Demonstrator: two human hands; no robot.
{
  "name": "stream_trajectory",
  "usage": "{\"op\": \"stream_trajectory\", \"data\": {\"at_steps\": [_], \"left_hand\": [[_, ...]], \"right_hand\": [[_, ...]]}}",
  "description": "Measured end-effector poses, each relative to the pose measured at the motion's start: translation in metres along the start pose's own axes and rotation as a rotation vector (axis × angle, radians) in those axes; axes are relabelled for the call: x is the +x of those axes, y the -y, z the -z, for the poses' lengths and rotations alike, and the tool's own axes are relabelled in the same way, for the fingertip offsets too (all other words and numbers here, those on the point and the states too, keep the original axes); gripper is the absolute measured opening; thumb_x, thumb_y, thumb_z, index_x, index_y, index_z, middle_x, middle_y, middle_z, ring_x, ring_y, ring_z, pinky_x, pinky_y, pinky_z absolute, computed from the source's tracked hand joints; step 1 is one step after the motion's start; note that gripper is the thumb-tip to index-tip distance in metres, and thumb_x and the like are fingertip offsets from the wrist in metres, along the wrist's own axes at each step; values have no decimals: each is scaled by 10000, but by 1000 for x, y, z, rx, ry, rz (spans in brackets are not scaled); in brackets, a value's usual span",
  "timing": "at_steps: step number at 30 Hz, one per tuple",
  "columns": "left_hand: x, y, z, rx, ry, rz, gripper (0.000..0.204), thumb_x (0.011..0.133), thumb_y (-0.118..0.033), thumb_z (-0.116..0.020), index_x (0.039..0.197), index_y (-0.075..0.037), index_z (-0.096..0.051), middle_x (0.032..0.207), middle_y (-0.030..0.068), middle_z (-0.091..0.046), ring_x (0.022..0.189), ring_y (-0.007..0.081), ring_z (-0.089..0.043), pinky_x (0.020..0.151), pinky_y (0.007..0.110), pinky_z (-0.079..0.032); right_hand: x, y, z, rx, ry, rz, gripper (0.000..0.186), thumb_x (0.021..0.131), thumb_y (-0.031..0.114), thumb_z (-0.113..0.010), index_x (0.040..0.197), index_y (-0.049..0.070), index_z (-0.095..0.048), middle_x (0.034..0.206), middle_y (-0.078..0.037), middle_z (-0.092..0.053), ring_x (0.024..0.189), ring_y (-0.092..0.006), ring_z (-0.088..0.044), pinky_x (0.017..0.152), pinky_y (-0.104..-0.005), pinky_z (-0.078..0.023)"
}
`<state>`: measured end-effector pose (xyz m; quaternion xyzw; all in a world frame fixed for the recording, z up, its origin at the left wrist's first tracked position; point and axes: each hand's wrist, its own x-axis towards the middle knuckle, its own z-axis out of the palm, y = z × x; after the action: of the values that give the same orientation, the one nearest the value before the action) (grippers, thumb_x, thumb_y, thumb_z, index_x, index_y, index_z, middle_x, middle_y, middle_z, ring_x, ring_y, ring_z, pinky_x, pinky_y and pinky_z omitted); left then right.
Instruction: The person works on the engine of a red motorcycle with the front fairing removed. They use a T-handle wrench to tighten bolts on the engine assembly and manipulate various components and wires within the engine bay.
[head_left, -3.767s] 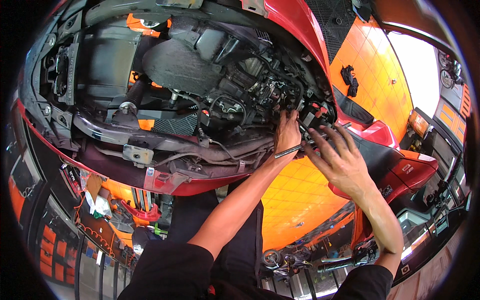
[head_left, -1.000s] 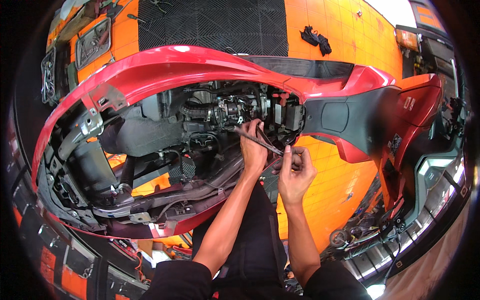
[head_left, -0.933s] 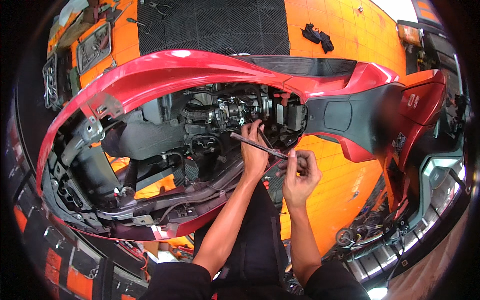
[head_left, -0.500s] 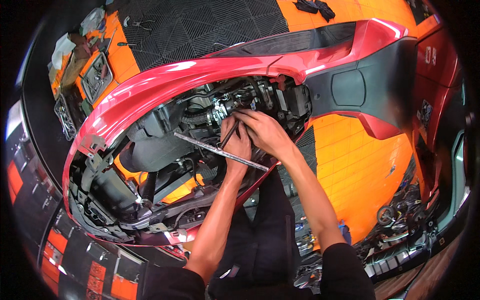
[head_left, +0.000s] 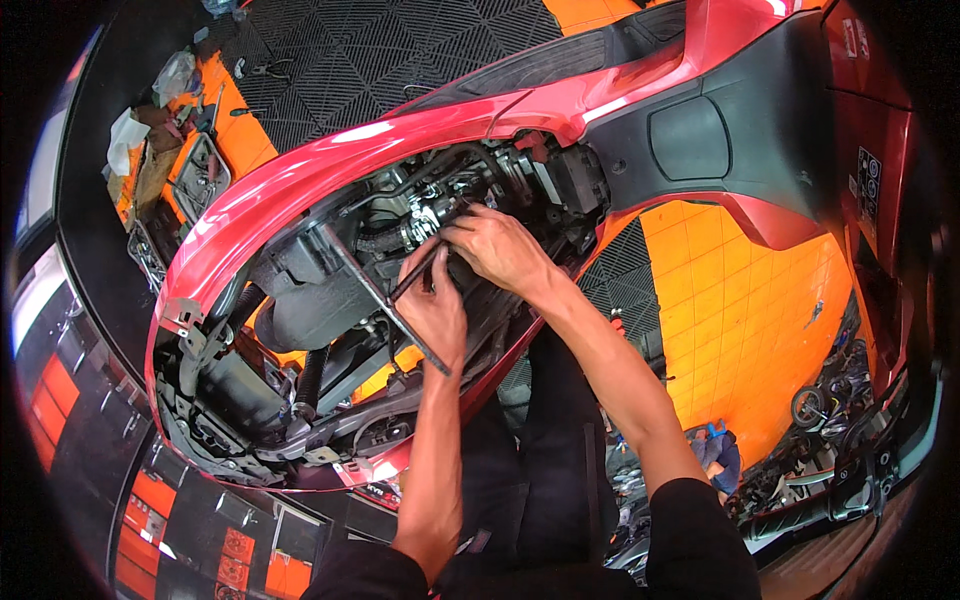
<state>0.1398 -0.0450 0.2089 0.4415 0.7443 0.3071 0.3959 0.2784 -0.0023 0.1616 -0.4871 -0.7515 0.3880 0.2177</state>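
Left hand (head_left: 432,308) grasping T-wrench (head_left: 382,297), its crossbar along hand's left side; right hand (head_left: 503,255) just to right, at engine (head_left: 425,215), cannot tell if gripping; red panel (head_left: 400,130) beyond both hands

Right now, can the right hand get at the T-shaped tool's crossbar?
Probably yes: the crossbar passes in front of the left hand, nothing covers it, and the right hand is close by.

Orange tiled floor (head_left: 740,290), black matting (head_left: 370,60)
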Motion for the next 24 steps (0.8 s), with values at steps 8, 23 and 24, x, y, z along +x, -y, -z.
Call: {"op": "stream_trajectory", "data": {"at_steps": [8,23,24], "left_hand": [[-4,-69,105,-135,408,296,467,1008,-30,-613,1470,-32,-545,1346,147,-636,1124,272,-676,984,412,-542],[-15,-105,102,733,385,-344,481,931,-57,-710,1400,-32,-607,1391,195,-547,1238,353,-554,1066,441,-432],[-11,-110,107,990,408,-598,468,938,-28,-684,1401,-69,-629,1411,183,-537,1301,337,-516,1083,427,-422]], "right_hand": [[-17,10,-13,67,-133,-103,207,848,65,-686,1035,30,-768,952,-118,-735,933,-355,-675,822,-443,-590],[-24,6,-18,42,-211,-130,128,850,51,-700,969,4,-701,977,-146,-671,945,-366,-673,818,-466,-582],[-25,7,-19,40,-210,-125,132,850,51,-701,973,5,-702,979,-147,-673,943,-365,-675,820,-464,-582]]}}
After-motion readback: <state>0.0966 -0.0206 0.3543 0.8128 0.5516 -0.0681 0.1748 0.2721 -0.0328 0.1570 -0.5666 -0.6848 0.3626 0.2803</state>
